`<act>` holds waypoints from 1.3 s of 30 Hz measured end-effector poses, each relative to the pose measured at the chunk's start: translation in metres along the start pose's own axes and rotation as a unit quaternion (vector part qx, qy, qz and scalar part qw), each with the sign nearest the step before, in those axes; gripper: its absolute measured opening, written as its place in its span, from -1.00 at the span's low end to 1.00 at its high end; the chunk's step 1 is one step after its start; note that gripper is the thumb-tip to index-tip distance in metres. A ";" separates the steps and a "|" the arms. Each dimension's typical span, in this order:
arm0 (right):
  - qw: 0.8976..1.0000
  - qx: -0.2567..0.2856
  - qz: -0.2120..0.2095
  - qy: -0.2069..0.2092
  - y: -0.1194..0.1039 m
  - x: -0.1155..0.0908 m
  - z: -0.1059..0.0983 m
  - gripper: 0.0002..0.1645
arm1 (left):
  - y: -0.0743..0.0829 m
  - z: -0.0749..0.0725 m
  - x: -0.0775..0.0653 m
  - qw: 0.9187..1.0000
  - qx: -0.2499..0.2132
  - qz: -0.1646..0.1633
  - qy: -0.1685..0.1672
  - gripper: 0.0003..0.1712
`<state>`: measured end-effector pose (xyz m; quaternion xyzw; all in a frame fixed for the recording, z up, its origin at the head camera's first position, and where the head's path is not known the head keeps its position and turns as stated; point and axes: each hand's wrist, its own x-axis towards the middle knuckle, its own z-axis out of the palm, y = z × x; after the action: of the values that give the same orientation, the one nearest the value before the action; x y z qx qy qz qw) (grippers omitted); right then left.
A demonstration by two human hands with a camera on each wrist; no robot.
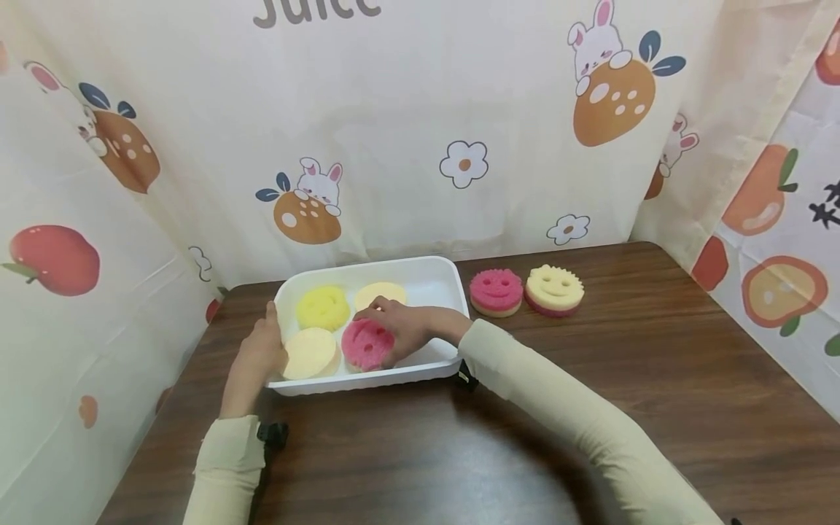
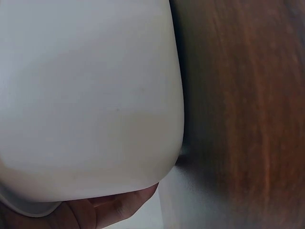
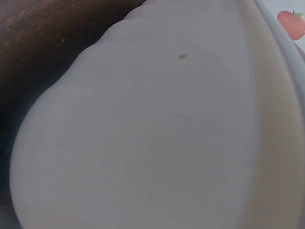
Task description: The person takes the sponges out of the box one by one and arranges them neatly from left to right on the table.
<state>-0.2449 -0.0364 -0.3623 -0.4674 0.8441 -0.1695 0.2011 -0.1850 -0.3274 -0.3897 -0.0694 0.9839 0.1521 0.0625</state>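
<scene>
Inside the white tray [image 1: 429, 288], room lies at 2 o'clock. The yellow sponge [image 1: 321, 308] blocks 10, the rear cream sponge [image 1: 389, 290] 12, the front cream sponge [image 1: 311, 354] 8, the pink sponge [image 1: 361, 341] in the right grip [image 1: 408, 328] 6. Outside, the left grip [image 1: 259, 350] obstructs 9, the right sleeve [image 1: 545, 386] bars 4, two smiling sponges [image 1: 496, 289] stand near 3, the curtain [image 1: 407, 189] closes 12. The tabletop [image 1: 407, 459] lies open toward 6.
</scene>
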 end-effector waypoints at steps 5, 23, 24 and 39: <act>1.000 -0.006 0.000 0.009 0.002 -0.003 0.003 0.14 | 0.000 0.002 -0.001 1.000 -0.003 0.005 0.001 0.12; 0.998 -0.006 0.026 0.052 0.013 -0.011 0.006 0.27 | -0.005 0.003 0.003 1.000 -0.006 0.003 -0.007 0.15; 0.998 -0.007 0.026 0.055 0.014 -0.011 0.006 0.26 | -0.006 0.003 0.003 1.000 -0.006 0.003 -0.006 0.16; 0.995 0.006 0.051 0.080 0.015 -0.024 -0.005 0.33 | -0.006 0.002 0.005 1.000 -0.006 0.012 -0.001 0.17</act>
<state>-0.2465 -0.0079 -0.3607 -0.4072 0.8794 -0.2005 0.1437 -0.1889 -0.3330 -0.3943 -0.0578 0.9837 0.1589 0.0616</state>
